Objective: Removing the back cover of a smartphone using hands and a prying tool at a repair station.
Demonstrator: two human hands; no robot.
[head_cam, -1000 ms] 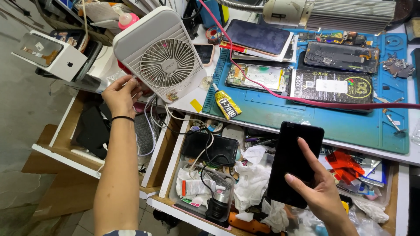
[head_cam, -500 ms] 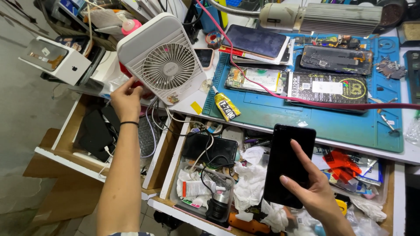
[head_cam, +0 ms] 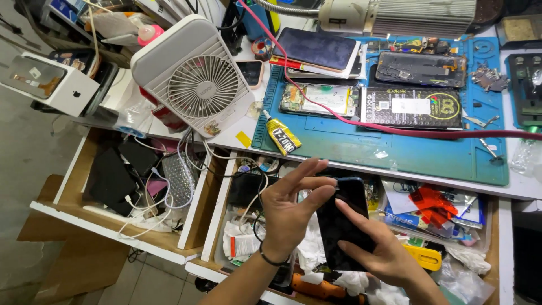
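Both hands on a dark phone above the open drawer.

The right hand (head_cam: 389, 257) grips the black phone (head_cam: 341, 226) from below, fingers curled on its glass; the left hand (head_cam: 291, 212) pinches its upper left edge, remaining fingers spread. Behind, near the tabletop's front edge, a glue tube (head_cam: 282, 137) lies at the blue mat's (head_cam: 395, 149) left corner, beside a white fan (head_cam: 195, 76).

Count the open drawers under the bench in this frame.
2: one at left holding cables and black items, one in the middle beneath both hands, full of clutter. Others may lie outside the frame.
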